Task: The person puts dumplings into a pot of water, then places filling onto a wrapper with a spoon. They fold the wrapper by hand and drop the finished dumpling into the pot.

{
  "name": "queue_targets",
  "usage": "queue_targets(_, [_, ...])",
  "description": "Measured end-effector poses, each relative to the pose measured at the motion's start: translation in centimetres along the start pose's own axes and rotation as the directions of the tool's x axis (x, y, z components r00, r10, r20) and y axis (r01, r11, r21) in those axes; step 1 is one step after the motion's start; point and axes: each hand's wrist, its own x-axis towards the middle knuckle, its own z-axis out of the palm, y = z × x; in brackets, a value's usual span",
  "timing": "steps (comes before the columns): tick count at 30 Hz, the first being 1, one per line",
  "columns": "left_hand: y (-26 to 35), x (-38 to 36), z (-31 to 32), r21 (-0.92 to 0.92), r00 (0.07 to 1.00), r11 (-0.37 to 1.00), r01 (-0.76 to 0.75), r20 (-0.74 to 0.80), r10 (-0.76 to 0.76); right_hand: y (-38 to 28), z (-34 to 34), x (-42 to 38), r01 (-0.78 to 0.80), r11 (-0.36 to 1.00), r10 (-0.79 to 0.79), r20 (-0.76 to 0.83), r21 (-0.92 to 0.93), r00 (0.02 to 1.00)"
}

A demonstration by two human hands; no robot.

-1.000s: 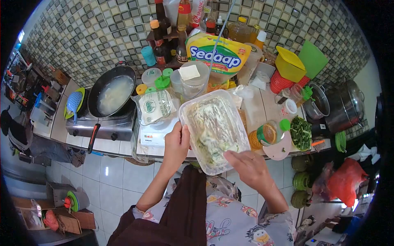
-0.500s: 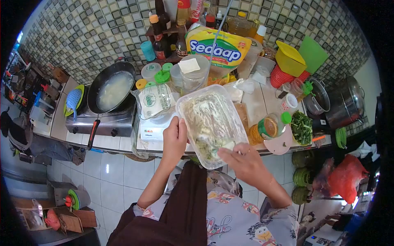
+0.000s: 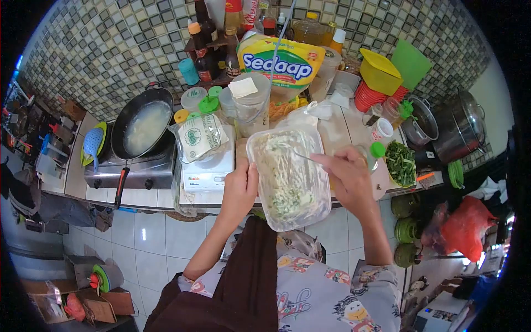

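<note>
A clear plastic container [image 3: 323, 191], smeared inside with pale batter [image 3: 290, 199] flecked with green, is held up and tilted in front of me at the counter's edge. My left hand [image 3: 240, 185] is closed on its left side, thumb near the rim. At the right rim my right hand [image 3: 348, 174] pinches the thin metal handle of a spoon [image 3: 300, 156]. The spoon's tip reaches into the batter near the far end, and its bowl is hard to make out. The thickest batter lies at the near end.
A wok [image 3: 117, 133] with pale food and liquid sits on the gas stove [image 3: 133, 176] at left. Beside it are a white scale [image 3: 207, 177] and a seasoning bag. Jars and bottles line the back. Chopped greens [image 3: 401, 163], a green-capped bottle [image 3: 378, 149] and pots stand at right.
The spoon has moved from the container's near end to its far end, with my right hand rising. The container now sits more upright in view, and the view has shifted slightly.
</note>
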Motion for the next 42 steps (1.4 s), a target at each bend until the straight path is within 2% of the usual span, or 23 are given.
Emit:
queue_targets(1, [0.1,0.0,0.0,0.058,0.999,0.997,-0.049,0.017,0.048,0.7,0.7,-0.3,0.002,1.0,-0.002,-0.002,0.0,1.0])
queue_targets(3, [0.0,-0.1,-0.2,0.022,0.999,0.999,-0.032,-0.011,0.032,1.9,2.0,-0.8,0.059,0.99,-0.037,0.169,-0.126,0.985])
queue_targets(4, [-0.1,-0.1,-0.3,-0.018,0.999,1.0,-0.013,-0.039,0.012,1.8,1.9,-1.0,0.063,0.99,-0.042,0.168,-0.124,0.985])
queue_targets(7, [-0.4,0.3,-1.0,0.031,0.991,0.999,-0.031,-0.133,0.035,1.2,1.4,-3.4,0.148,0.987,-0.12,0.326,-0.06,0.938])
queue_targets(10, [-0.1,0.6,-1.4,-0.006,0.995,1.0,0.019,-0.102,-0.019,0.5,0.5,-4.1,0.145,0.989,-0.128,0.344,-0.024,0.93])
queue_targets(11, [0.5,0.6,-1.4,0.026,0.996,1.0,-0.014,-0.086,0.016,0.3,0.1,-3.7,0.142,0.99,-0.125,0.346,-0.024,0.93])
queue_targets(13, [1.0,0.6,-1.0,0.043,0.995,0.998,-0.037,-0.091,0.041,0.5,-0.7,-2.5,0.038,0.999,-0.045,0.212,0.039,0.976])
queue_targets(14, [1.1,0.6,-0.8,0.062,0.993,0.996,-0.061,-0.101,0.067,0.8,-0.6,-2.1,0.035,0.999,-0.042,0.21,0.037,0.977])
queue_targets(17, [0.8,0.6,-0.8,0.04,0.998,0.999,-0.037,-0.052,0.039,1.4,0.4,-0.9,0.128,0.986,-0.136,-0.07,-0.104,0.988])
queue_targets(20, [1.1,0.5,-0.8,0.075,0.996,0.993,-0.087,-0.014,0.088,2.5,1.3,-0.3,0.205,0.961,-0.227,-0.102,-0.188,0.969])
queue_targets(24, [1.1,0.3,-0.8,0.053,0.998,0.997,-0.051,-0.019,0.053,2.7,1.8,-0.9,0.209,0.957,-0.218,-0.021,-0.203,0.976])
queue_targets(26, [0.1,0.4,-0.8,0.067,0.996,0.996,-0.066,-0.052,0.07,2.2,1.2,-1.8,0.152,0.985,-0.139,0.135,-0.087,0.981])
queue_targets(27, [0.1,0.4,-0.9,0.068,0.996,0.996,-0.062,-0.055,0.066,2.0,0.9,-2.3,0.153,0.985,-0.14,0.138,-0.084,0.98])
queue_targets(29, [0.2,0.4,-1.0,0.003,0.997,1.0,-0.027,-0.066,0.027,1.5,0.1,-3.0,0.152,0.985,-0.124,0.298,-0.075,0.947])
queue_targets(33, [-0.2,0.4,-0.7,0.021,0.997,0.999,-0.03,-0.068,0.031,1.1,-0.7,-2.6,0.094,0.996,-0.088,0.256,-0.011,0.963])
queue_targets(35, [0.1,0.4,-0.6,0.04,0.996,0.998,-0.058,-0.061,0.06,1.2,-0.5,-1.6,0.098,0.994,-0.096,0.026,-0.042,0.995])
queue_targets(36, [0.3,0.4,-0.7,0.041,0.997,0.998,-0.057,-0.058,0.06,1.2,-0.3,-1.1,0.095,0.995,-0.094,0.025,-0.042,0.995])
queue_targets(38, [0.9,0.3,-0.7,0.084,0.997,0.994,-0.068,-0.038,0.071,1.3,0.0,-0.4,0.064,0.979,-0.062,0.016,-0.196,0.998])
queue_targets(39, [0.7,0.4,-0.7,0.085,0.997,0.994,-0.07,-0.038,0.073,1.5,0.1,-0.5,0.065,0.978,-0.063,0.014,-0.196,0.998])
queue_targets(41, [0.0,0.5,-0.8,0.07,0.994,0.996,-0.063,-0.082,0.069,1.8,0.3,-1.2,0.135,0.977,-0.105,0.179,-0.165,0.978])
queue_targets(42, [0.1,0.6,-0.9,0.07,0.994,0.996,-0.06,-0.085,0.066,1.3,0.1,-1.4,0.137,0.977,-0.107,0.182,-0.162,0.977])
